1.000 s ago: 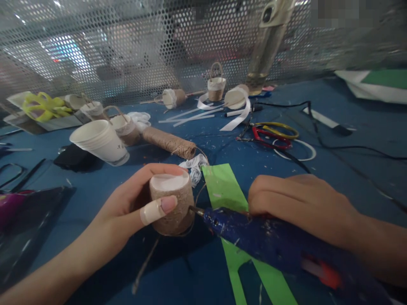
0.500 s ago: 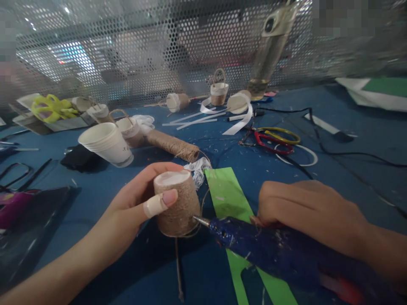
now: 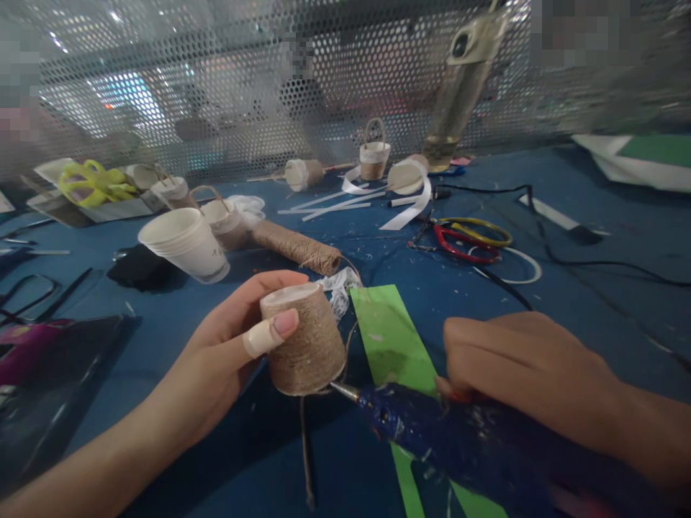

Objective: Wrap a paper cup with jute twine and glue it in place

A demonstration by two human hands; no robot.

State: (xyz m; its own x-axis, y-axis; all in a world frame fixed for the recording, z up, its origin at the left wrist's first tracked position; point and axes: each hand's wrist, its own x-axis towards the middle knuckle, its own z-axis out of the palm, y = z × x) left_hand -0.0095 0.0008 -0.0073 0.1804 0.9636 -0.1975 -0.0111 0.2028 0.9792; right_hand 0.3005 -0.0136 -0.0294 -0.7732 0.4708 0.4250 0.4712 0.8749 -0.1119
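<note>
My left hand point(image 3: 216, 360) is closed around a twine-wrapped paper cup point(image 3: 307, 345), its white round end facing up and tilted. A bandage wraps the thumb. A thin stick or cord end point(image 3: 306, 453) hangs from the cup's lower edge. In my right hand point(image 3: 518, 367) is a blue hot glue gun point(image 3: 432, 424), its metal nozzle at the cup's lower right edge. A loose strand of twine runs from the cup towards the twine roll point(image 3: 294, 244). Beneath the glue gun lies a green paper strip point(image 3: 394, 331), partly hidden.
Stacked paper cups point(image 3: 186, 244) lean at the left, near yellow scissors point(image 3: 97, 183). Small twine baskets point(image 3: 374, 160), white glue sticks point(image 3: 335, 205) and white ribbon point(image 3: 413, 208) lie further back. Red-handled pliers point(image 3: 467, 244) and a black cable point(image 3: 545, 244) are at the right. A perforated metal panel point(image 3: 345, 86) stands behind.
The cup has tilted slightly in my left hand. The glue gun's nozzle has moved down a little, from the cup's side to its lower edge.
</note>
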